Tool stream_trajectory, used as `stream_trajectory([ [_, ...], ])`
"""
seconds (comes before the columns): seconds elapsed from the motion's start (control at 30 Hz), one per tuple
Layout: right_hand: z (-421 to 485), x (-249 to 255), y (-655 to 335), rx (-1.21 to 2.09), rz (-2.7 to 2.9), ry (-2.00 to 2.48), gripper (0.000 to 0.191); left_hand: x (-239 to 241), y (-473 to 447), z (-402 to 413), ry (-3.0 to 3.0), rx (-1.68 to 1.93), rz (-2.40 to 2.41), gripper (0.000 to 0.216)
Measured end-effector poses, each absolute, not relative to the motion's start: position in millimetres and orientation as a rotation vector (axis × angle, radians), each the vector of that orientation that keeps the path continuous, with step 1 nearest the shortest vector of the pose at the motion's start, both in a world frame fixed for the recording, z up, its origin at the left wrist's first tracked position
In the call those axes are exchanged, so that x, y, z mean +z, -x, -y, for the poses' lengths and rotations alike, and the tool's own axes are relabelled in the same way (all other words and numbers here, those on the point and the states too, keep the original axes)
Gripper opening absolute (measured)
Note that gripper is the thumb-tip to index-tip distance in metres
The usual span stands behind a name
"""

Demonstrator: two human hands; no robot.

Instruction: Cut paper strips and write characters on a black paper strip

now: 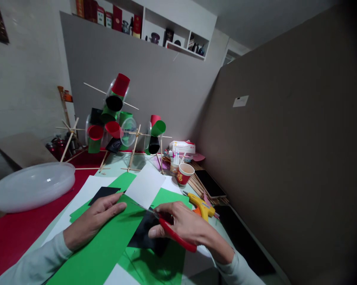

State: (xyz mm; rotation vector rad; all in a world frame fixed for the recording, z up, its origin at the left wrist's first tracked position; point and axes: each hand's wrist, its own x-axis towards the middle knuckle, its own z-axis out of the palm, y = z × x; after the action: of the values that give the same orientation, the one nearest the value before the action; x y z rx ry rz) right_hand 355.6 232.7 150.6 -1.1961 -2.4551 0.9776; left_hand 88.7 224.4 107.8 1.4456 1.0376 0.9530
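My right hand (184, 225) grips red-handled scissors (169, 229), their blades pointing left over a green paper sheet (101, 245). My left hand (92, 221) lies flat on that green sheet, fingers stretched toward the blade tips. A black paper piece (145, 235) sits under my right hand. A white sheet (145, 184) rests just beyond the scissors, and another black piece (103, 194) lies past my left fingers.
A yellow glue gun (200, 206) lies right of my hand, next to a phone (209, 184) and a red paper cup (184, 173). Paper-cup and stick wheels (116, 118) stand at the back. A clear plastic lid (33, 186) sits left on red cloth.
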Motion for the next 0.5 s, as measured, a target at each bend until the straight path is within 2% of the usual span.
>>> stream_trajectory([
  [0.5, -230.6, 152.0, -356.9, 1.031, 2.431, 1.173, 0.06, 111.2, -86.9, -223.2, -1.321, 0.987, -1.015, 0.041],
])
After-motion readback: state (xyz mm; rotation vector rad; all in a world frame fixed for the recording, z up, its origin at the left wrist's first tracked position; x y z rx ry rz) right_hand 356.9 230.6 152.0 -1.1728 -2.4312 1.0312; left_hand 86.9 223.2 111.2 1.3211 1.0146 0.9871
